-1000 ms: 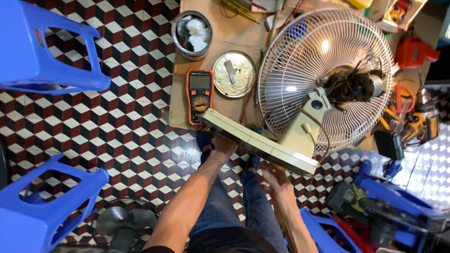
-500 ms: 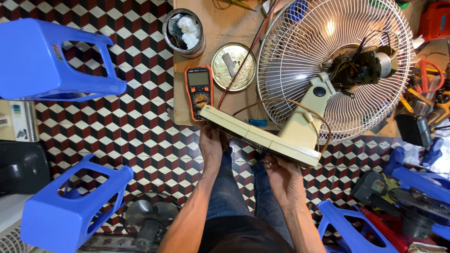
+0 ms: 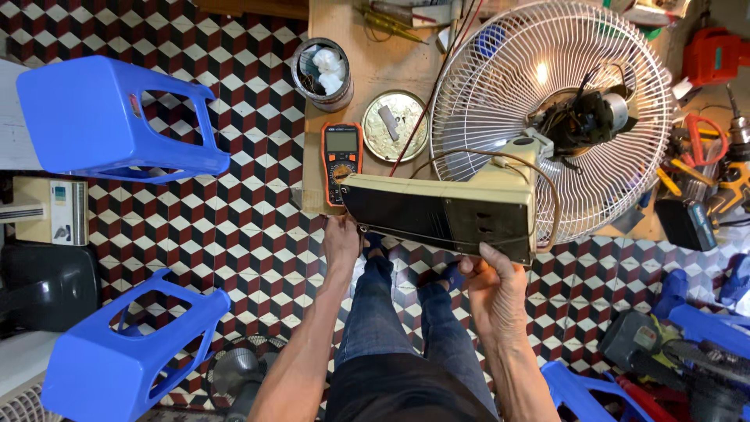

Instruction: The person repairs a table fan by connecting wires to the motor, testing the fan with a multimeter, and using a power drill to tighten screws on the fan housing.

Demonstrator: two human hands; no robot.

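Tilted up now, fan base (image 3: 445, 215) hides multimeter (image 3: 341, 156); stools (image 3: 117, 117) flank.

Matt cream plastic fan base (image 3: 445, 211), glossy wire grille (image 3: 547, 101)

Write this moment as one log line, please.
left hand: holds fan base left end | right hand: grips its right end | base: tilted up | multimeter: behind
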